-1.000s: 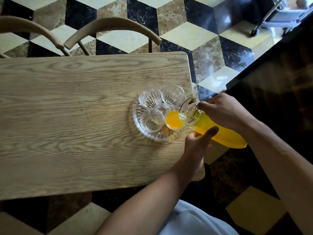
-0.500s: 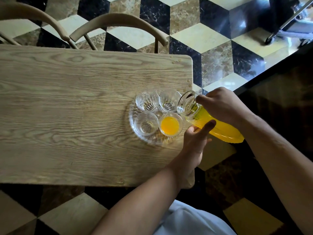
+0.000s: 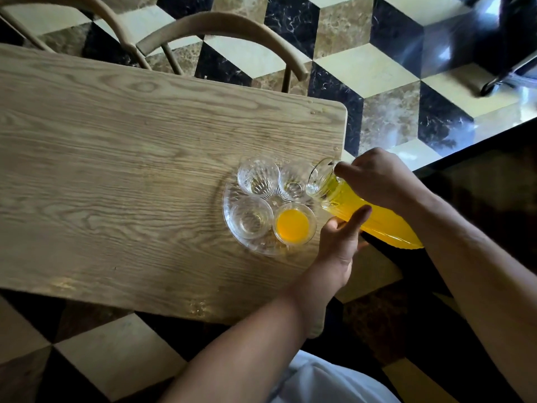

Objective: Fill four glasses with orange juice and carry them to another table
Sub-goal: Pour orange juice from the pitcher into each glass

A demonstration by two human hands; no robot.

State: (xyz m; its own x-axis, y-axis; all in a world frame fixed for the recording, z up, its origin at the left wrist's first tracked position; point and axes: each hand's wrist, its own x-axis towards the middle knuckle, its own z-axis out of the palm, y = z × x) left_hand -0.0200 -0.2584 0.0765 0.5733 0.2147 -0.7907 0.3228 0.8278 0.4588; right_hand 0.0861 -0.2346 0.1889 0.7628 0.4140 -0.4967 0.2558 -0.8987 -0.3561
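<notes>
Orange juice fills one of the four glasses so far: the filled glass (image 3: 293, 224) stands on the clear glass tray (image 3: 232, 228), on the side nearest the person, and the tray sits near the right end of the worktop (image 3: 116, 158), close to its near edge. The three others look empty: one at the tray's left (image 3: 250, 217), one at the back (image 3: 258, 176), and the back right glass (image 3: 292, 183) just beside the pitcher's mouth. The pitcher (image 3: 369, 213), still mostly full, is tilted low, its body hanging out past the worktop's right edge. The right hand (image 3: 380, 178) grasps its neck from above; the left hand (image 3: 341, 237) props it from beneath, thumb pressed on the glass wall.

The step in hand seems to be filling the back right glass. To do it well, I judge the lip should sit over that glass's centre before tipping further. The tilt should then rise slowly, since so full a pitcher will gush. The supporting left hand should carry the weight while the right steers.
</notes>
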